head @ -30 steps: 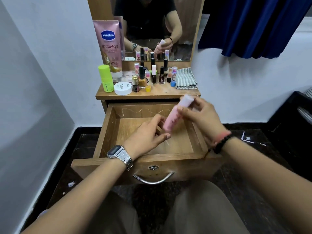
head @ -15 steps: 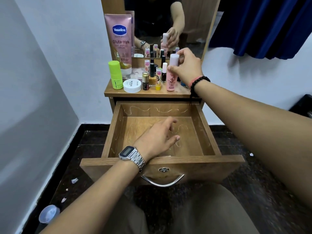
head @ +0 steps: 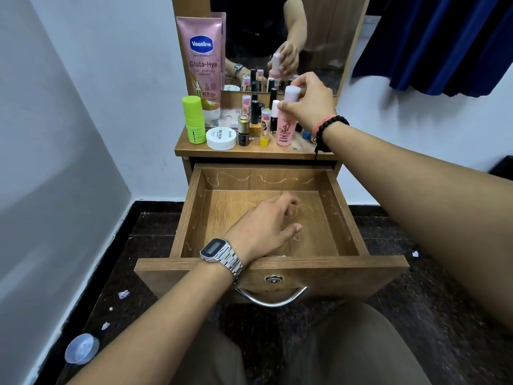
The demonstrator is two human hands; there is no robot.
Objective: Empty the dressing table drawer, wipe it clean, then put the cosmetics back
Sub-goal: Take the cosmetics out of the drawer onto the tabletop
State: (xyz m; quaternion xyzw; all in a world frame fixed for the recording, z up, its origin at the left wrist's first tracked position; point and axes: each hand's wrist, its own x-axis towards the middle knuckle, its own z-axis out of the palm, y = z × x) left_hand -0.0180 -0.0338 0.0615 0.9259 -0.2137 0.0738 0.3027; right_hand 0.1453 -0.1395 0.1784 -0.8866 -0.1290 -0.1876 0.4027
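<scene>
1. apparently i was at the emptying step: the drawer (head: 266, 215) looked bare, so the next move called for wiping it.
2. my right hand (head: 308, 102) pinched the pink bottle (head: 286, 129), upright on the tabletop (head: 194, 147).
3. my left hand (head: 263, 229) hung over the drawer floor, fingers loose, holding nothing.
</scene>
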